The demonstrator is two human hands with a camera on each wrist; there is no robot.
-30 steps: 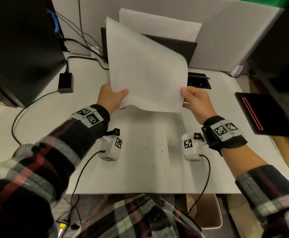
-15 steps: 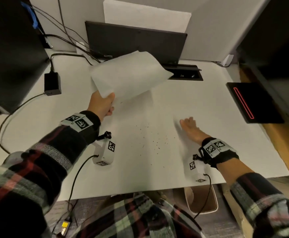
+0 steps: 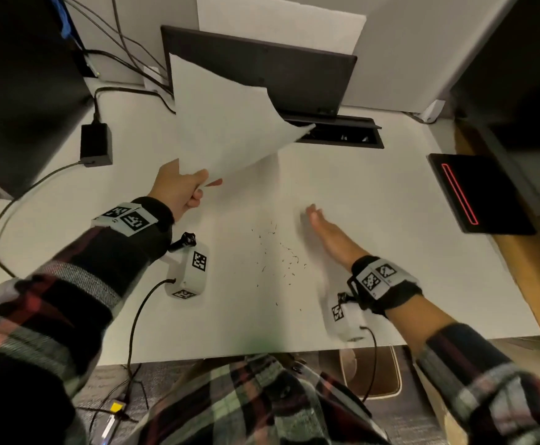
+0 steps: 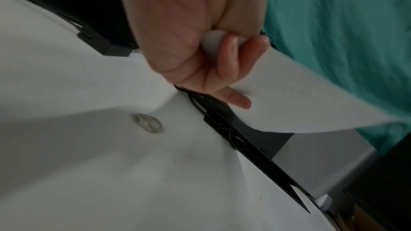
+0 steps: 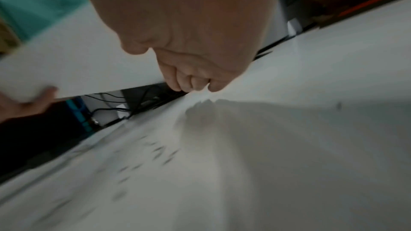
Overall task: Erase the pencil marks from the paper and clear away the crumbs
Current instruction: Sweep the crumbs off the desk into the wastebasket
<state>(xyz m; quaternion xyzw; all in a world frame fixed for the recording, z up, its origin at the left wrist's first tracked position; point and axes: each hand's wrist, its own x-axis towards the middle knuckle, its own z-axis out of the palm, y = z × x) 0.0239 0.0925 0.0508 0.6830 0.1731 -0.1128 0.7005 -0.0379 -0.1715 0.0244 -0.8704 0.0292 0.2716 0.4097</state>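
Observation:
My left hand (image 3: 202,184) grips the bottom corner of the white paper (image 3: 223,123) and holds it up over the back left of the white table (image 3: 374,194). In the left wrist view the same hand (image 4: 222,69) also keeps a white eraser (image 4: 210,41) tucked in its palm behind the paper (image 4: 300,97). Dark eraser crumbs (image 3: 278,255) lie scattered mid-table. My right hand (image 3: 318,224) stands on its edge on the table just right of the crumbs, fingers straight, holding nothing. The right wrist view is blurred but shows the hand (image 5: 191,83) and the crumbs (image 5: 155,154).
A black screen (image 3: 262,75) leans at the back above a cable slot (image 3: 342,136). A black power adapter (image 3: 95,144) with its cable lies at the left, and a black device with a red line (image 3: 477,194) at the right. A bin (image 3: 371,370) stands below the table's front edge.
My right hand let go of the paper and dropped to the table beside the crumbs. My left hand alone now holds the paper and has raised it further back.

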